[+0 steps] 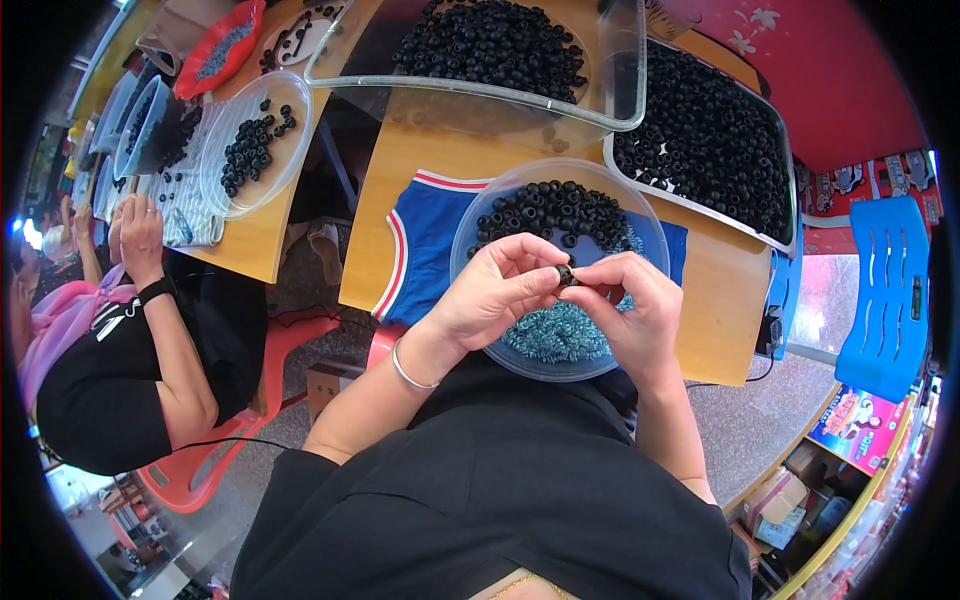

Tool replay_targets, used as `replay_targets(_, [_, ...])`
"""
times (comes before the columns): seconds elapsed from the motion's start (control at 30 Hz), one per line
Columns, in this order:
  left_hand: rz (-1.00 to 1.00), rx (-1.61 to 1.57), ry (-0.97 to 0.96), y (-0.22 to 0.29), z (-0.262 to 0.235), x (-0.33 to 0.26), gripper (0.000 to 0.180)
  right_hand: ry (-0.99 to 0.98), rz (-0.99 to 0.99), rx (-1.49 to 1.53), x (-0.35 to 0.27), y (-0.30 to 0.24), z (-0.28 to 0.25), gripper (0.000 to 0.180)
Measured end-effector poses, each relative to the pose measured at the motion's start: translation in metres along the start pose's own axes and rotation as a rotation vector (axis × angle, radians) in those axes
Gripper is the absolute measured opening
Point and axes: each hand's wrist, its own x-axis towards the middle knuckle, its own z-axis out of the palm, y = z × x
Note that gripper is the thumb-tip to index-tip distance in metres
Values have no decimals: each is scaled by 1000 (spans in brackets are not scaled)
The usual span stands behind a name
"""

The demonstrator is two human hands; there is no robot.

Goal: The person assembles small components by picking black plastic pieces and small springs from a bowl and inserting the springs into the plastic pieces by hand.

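Note:
My left hand (500,290), with a silver bangle at the wrist, and my right hand (637,305) meet above a round translucent basin (655,232). Their fingertips pinch a small black round plastic piece (567,275) between them, partly covered by the fingers. Many black hollow pieces (545,212) fill the far side of the basin. Nearer to me in it lies a heap of tiny teal parts (560,335), too small to name. Under the basin a blue cloth with red and white trim (425,240) is spread on the wooden table (720,300).
A clear rectangular tub (480,93) and a white tray (700,206), both with black pieces, stand beyond the basin. Leftward, another person's hand (138,235) rests by a clear round dish (285,190) of pieces. A blue chair (885,300) is at right, a red-orange chair (205,475) at left.

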Motion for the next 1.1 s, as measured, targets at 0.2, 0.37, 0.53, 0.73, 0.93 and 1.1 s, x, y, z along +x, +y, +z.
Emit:
replay_targets(0.2, [-7, 30, 11, 0, -1, 1, 17, 3, -16, -18, 0, 0, 0, 21])
replay_targets(0.37, [-12, -8, -24, -1, -3, 1, 17, 30, -12, 17, -2, 2, 3, 22])
replay_targets(0.53, [-7, -21, -37, -2, -3, 1, 17, 47, -3, 42, -5, 4, 5, 22])
replay_targets(0.73, [-4, -24, -52, -2, -4, 1, 17, 48, -16, 32, -5, 5, 6, 22])
replay_targets(0.93, [-10, -44, -81, -3, -6, 1, 17, 53, -32, 49, -5, 8, 6, 22])
replay_targets(1.1, [-27, -67, -87, -3, -6, 1, 18, 36, -32, 116, -6, 14, 9, 22])
